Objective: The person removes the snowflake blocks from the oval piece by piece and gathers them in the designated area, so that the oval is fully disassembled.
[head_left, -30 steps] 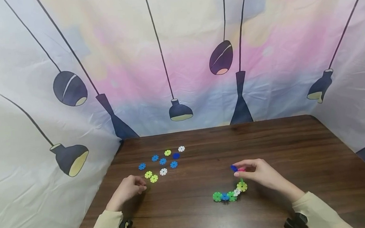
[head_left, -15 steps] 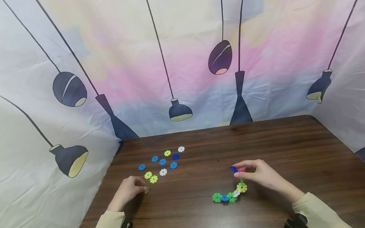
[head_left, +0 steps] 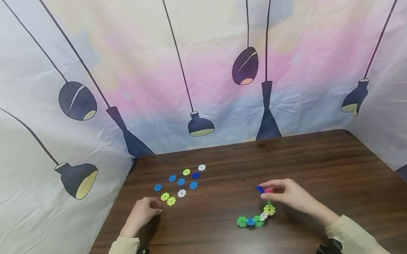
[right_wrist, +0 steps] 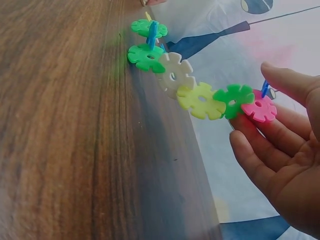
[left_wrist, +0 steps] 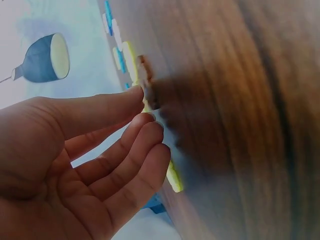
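My right hand (head_left: 287, 189) pinches the raised end of a chain of slotted plastic snowflake discs, at its pink disc (right_wrist: 259, 106) and blue disc (right_wrist: 265, 88). From there the chain runs down through a green disc (right_wrist: 234, 101), a yellow disc (head_left: 269, 210) and a white disc (right_wrist: 175, 75). Its lower end, a green disc (head_left: 242, 222) with a blue and another green one, lies low at the table. My left hand (head_left: 145, 213) pinches a brown snowflake disc (left_wrist: 148, 82) between thumb and fingers, close over the table; fingertips partly hide it.
Several loose discs lie on the brown wooden table (head_left: 223, 241) beyond the left hand: blue (head_left: 158, 187), yellow-green (head_left: 171, 201), white (head_left: 181, 193) and dark blue (head_left: 196, 175). A curtain (head_left: 145, 68) printed with lamps hangs behind the table.
The brown disc at my left fingertips shows half a second ago and is barely seen in the head view now. The right hand and chain stay nearly still.
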Demonstrator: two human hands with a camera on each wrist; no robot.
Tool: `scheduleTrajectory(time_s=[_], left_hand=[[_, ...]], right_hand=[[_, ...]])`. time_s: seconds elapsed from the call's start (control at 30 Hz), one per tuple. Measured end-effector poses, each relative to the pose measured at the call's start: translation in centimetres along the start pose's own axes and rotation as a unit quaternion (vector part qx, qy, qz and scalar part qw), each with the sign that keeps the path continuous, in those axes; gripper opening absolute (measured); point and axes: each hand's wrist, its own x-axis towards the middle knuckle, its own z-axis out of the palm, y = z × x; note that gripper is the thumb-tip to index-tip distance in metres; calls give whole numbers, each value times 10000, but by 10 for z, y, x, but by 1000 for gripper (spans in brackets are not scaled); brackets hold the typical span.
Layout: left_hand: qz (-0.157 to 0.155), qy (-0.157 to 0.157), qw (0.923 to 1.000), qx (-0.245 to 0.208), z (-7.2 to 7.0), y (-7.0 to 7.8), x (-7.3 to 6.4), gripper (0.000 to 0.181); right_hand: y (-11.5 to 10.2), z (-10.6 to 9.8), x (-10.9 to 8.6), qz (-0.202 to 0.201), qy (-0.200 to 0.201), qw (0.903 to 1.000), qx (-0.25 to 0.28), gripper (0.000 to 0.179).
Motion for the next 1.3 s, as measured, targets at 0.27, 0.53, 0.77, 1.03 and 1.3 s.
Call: scheduleTrajectory(time_s=[0.27, 0.53, 0.77, 1.03, 1.3], left_hand=[[66, 333, 9989, -317, -19, -1, -4, 8], [206, 433, 9968, -634, -25, 21, 2, 10], [492, 533, 9949, -695, -16, 48, 5, 6], [921, 435, 9890, -1074, 5, 79, 17, 8], [1465, 364, 9784, -1415, 30, 114, 22, 11]], right_hand=[[-5, -2, 1, -7, -36, 10000, 90, 39], [-3, -4, 1, -369, -164, 9991, -118, 38], [-4, -4, 1, -518, -296, 9981, -162, 33], [-4, -3, 3, -518, -243, 9983, 65, 24], [-8, 3, 3, -489, -200, 9983, 250, 18]])
